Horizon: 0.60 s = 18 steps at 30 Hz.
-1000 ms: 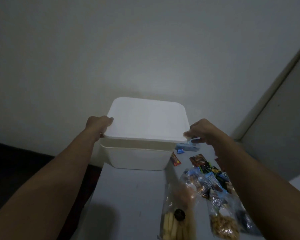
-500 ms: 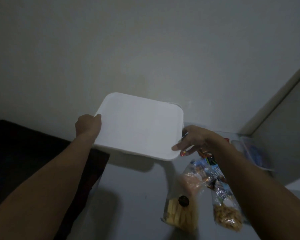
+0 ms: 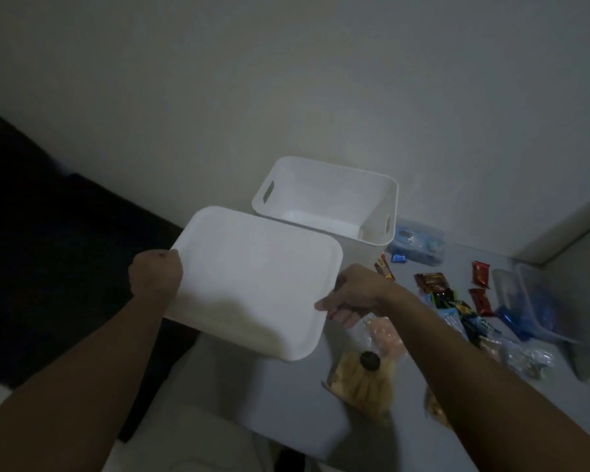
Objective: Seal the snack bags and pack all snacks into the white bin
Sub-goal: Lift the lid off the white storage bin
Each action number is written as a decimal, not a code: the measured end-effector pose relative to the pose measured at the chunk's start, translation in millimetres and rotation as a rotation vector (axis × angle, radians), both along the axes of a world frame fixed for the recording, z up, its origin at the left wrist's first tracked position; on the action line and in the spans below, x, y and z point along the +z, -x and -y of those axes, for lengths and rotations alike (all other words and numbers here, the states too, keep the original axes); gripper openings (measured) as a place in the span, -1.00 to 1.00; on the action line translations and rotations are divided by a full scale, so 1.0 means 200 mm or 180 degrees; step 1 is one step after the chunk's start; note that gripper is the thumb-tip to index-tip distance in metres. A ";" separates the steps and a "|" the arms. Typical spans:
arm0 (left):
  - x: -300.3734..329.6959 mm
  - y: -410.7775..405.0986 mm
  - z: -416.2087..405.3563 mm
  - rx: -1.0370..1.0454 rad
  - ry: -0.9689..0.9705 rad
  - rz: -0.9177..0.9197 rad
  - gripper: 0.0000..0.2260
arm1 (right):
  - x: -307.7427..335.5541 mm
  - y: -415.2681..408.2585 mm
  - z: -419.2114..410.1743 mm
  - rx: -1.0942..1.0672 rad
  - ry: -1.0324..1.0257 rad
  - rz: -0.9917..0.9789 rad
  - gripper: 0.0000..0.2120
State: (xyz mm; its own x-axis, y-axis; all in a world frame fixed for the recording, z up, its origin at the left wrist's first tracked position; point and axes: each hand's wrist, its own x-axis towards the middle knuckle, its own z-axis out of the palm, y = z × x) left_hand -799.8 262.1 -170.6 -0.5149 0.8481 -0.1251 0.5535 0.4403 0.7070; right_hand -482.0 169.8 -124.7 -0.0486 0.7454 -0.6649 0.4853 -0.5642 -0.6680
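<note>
Above the near side of the table [image 3: 286, 396] the person holds the white lid [image 3: 256, 284] flat and tilted, clear of the white bin [image 3: 372, 195]; the left hand [image 3: 155, 272] grips its left edge with fingers curled under, and the right hand [image 3: 349, 296] pinches the right edge, thumb on top and fingers beneath; the lid looks like thin stiff plastic, light enough for one hand, a little smooth, so a grip across the rim seems the sound place to take it.

The bin stands open against the wall at the back of the table, just beyond the lid; its inside shows a bare pale floor with no snack that I can make out; it has a slot handle in each end wall, and those slots look the best hold should it need shifting; rigid and light, I judge, while unfilled.

To the right of the bin the snacks [image 3: 453, 301] lie scattered, small foil packets that should be light, crinkly and slippery; nearer the person lie two clear bags, one of pale sticks [image 3: 361, 386] and one of pinkish pieces [image 3: 385, 335], soft and likely crushable, best taken near the mouth where they are to be sealed; whether they are open I cannot tell; a blue packet [image 3: 418, 241] lies close beside the bin, and some clear plastic things [image 3: 525, 301] sit at the far right, too blurred to name.
</note>
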 end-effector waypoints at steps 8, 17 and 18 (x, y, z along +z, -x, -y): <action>-0.23 0.01 0.18 -0.0377 0.0680 -0.0212 -0.76 | -0.27 0.10 0.14 -0.0155 0.0124 0.0531 -0.85; -0.44 -0.03 0.23 -0.0817 0.1437 -0.0055 -0.50 | -0.58 0.11 0.23 0.0152 0.0130 0.1187 -0.71; -0.46 -0.03 0.22 -0.0858 0.1472 0.0003 -0.49 | -0.60 0.10 0.24 0.0175 0.0106 0.1265 -0.69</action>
